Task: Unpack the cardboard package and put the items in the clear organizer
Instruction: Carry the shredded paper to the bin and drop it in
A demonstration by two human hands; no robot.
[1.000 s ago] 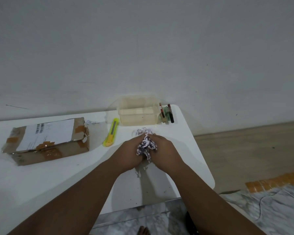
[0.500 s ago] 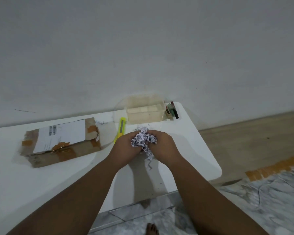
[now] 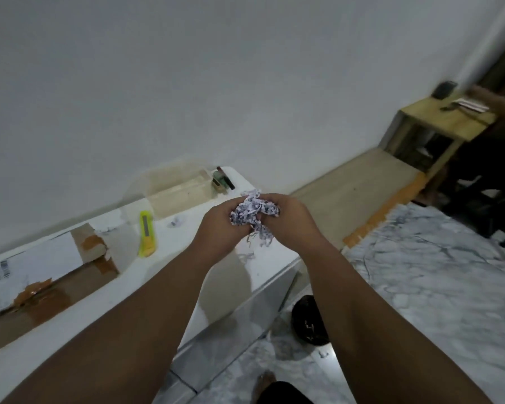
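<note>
My left hand (image 3: 216, 231) and my right hand (image 3: 289, 217) press together on a wad of shredded printed paper (image 3: 252, 212), held above the right part of the white table (image 3: 187, 249). Loose strips hang below the wad. The cardboard package (image 3: 50, 275), with a white label and brown tape, lies at the left, its near end torn open. The clear organizer (image 3: 178, 191) stands at the table's far right corner by the wall; some small dark items (image 3: 223, 180) sit at its right end.
A yellow utility knife (image 3: 147, 233) lies between the package and the organizer. A few paper scraps (image 3: 177, 221) lie near it. On the floor to the right are a marble-pattern mat (image 3: 420, 272), a dark round object (image 3: 309, 319) and a wooden side table (image 3: 438, 126).
Both hands have lifted the paper wad off the table and carried it rightward toward the table's edge. The view has swung right and tilted, bringing the floor and side table into sight.
</note>
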